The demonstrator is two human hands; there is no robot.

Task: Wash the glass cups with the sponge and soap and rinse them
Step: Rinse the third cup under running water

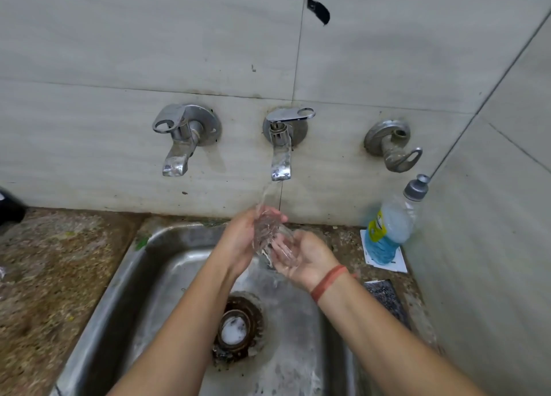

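Rinse step: left hand point(240, 240) and right hand point(308, 260) both curl around the glass cup point(268, 231) under the running tap point(281, 160) over the sink point(167, 246); turning it slowly should flush the soap, with a firm grip since wet glass probably slips.

Soap bottle point(384, 246) is blue, cap point(416, 189) grey, counter point(59, 261) speckled brown.

Speckled stone counter point(59, 276) held steel sink point(143, 291). Soap bottle point(390, 231) stood on white card point(401, 265), right rear corner; dark speckled pad point(386, 298) lay nearer.
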